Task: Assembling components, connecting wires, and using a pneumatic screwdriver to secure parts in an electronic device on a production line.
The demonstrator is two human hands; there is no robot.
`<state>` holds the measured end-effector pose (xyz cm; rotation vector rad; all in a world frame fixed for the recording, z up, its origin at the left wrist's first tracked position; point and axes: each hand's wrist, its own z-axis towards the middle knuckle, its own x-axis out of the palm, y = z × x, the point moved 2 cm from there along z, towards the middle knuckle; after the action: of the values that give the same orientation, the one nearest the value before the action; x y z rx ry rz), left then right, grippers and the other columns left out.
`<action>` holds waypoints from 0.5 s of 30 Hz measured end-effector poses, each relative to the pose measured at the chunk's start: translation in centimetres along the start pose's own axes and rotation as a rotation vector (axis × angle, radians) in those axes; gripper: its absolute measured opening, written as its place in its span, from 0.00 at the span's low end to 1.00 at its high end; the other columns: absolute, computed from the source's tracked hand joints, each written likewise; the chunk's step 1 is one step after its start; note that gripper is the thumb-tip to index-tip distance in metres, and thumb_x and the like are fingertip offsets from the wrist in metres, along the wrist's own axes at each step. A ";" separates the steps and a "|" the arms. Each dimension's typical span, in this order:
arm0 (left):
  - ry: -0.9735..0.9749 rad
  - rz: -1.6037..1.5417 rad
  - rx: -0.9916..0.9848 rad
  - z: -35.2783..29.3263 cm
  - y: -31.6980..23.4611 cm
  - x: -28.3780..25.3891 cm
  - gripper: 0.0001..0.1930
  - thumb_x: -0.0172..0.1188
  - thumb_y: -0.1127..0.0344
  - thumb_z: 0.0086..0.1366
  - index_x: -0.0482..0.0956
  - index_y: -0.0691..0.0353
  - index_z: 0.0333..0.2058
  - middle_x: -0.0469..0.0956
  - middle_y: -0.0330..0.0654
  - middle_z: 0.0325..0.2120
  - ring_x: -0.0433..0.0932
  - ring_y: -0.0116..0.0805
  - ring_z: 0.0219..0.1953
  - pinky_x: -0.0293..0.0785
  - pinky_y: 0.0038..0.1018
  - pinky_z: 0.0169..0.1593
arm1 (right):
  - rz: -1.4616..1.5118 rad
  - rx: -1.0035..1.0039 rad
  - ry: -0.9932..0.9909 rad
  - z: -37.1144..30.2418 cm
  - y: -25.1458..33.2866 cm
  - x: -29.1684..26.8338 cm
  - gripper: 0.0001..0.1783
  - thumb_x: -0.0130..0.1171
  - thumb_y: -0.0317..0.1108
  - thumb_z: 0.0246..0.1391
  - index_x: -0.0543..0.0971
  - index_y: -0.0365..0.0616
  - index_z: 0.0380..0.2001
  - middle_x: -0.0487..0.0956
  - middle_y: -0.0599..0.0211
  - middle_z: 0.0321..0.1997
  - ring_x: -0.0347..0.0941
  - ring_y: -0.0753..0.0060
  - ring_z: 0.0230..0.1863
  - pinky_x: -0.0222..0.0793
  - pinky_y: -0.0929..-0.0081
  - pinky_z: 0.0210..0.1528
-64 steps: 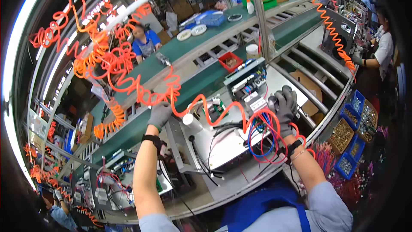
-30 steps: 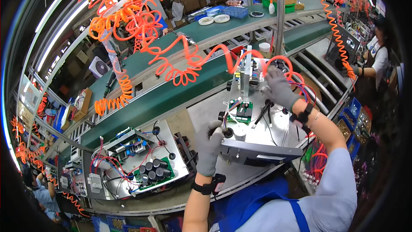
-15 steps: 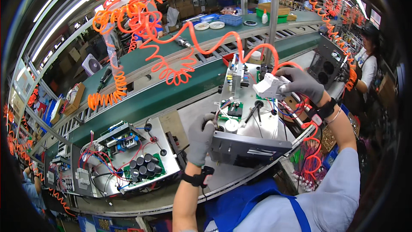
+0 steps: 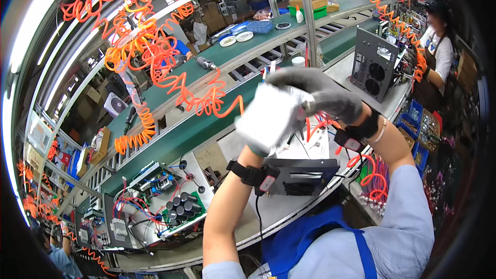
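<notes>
My right hand [image 4: 323,95], in a grey glove, is closed round a white block-shaped electrical part [image 4: 266,119]. The part is raised in front of me and smeared by motion. Behind it, only the glove cuff of my left hand [image 4: 262,149] shows; its fingers are hidden. Below both hands sits an open power-supply unit with a dark grey front panel [image 4: 305,175] tilted towards me. Red wires [image 4: 321,122] and a bright metal base [image 4: 315,144] show past the right hand, while much of the unit's inside is covered.
At left lies another opened unit with black capacitors [image 4: 183,206]. A dark fan-cooled case [image 4: 374,64] stands at right, near a co-worker [image 4: 436,46]. Coiled orange air hoses [image 4: 155,57] hang overhead. A green conveyor [image 4: 186,137] runs behind the bench; blue parts bins [image 4: 408,124] sit at right.
My right hand has lifted the white part up and leftwards, nearer to me. My left hand has left the panel's left edge and risen behind the part. The view has shifted.
</notes>
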<state>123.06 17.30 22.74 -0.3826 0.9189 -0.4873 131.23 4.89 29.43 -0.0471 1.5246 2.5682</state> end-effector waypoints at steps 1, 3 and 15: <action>0.123 0.260 0.104 -0.5 -0.1 0.4 0.24 0.64 0.65 0.57 0.73 0.62 0.52 0.76 0.43 0.45 0.75 0.36 0.48 0.72 0.32 0.51 | -0.037 0.001 0.065 -0.9 0.7 -0.3 0.40 0.59 0.47 0.46 0.68 0.32 0.59 0.72 0.55 0.56 0.66 0.67 0.60 0.55 0.69 0.66; 0.233 -0.454 -0.052 -0.1 0.3 0.4 0.15 0.61 0.66 0.58 0.79 0.59 0.45 0.79 0.46 0.39 0.78 0.42 0.39 0.74 0.31 0.45 | -0.044 -0.059 0.005 -2.5 1.9 -1.2 0.36 0.54 0.45 0.50 0.67 0.31 0.59 0.71 0.56 0.59 0.66 0.68 0.60 0.56 0.70 0.66; 0.433 0.752 0.262 3.6 0.8 -1.1 0.04 0.60 0.65 0.54 0.81 0.50 0.30 0.78 0.39 0.26 0.78 0.39 0.36 0.65 0.39 0.54 | -0.397 0.436 -0.117 -7.7 -5.6 -1.6 0.36 0.55 0.42 0.60 0.58 0.42 0.67 0.75 0.67 0.45 0.72 0.78 0.43 0.67 0.79 0.47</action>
<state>125.65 18.93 25.08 0.3266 1.3115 0.0163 133.30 0.65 21.00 -0.1308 1.7823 1.8695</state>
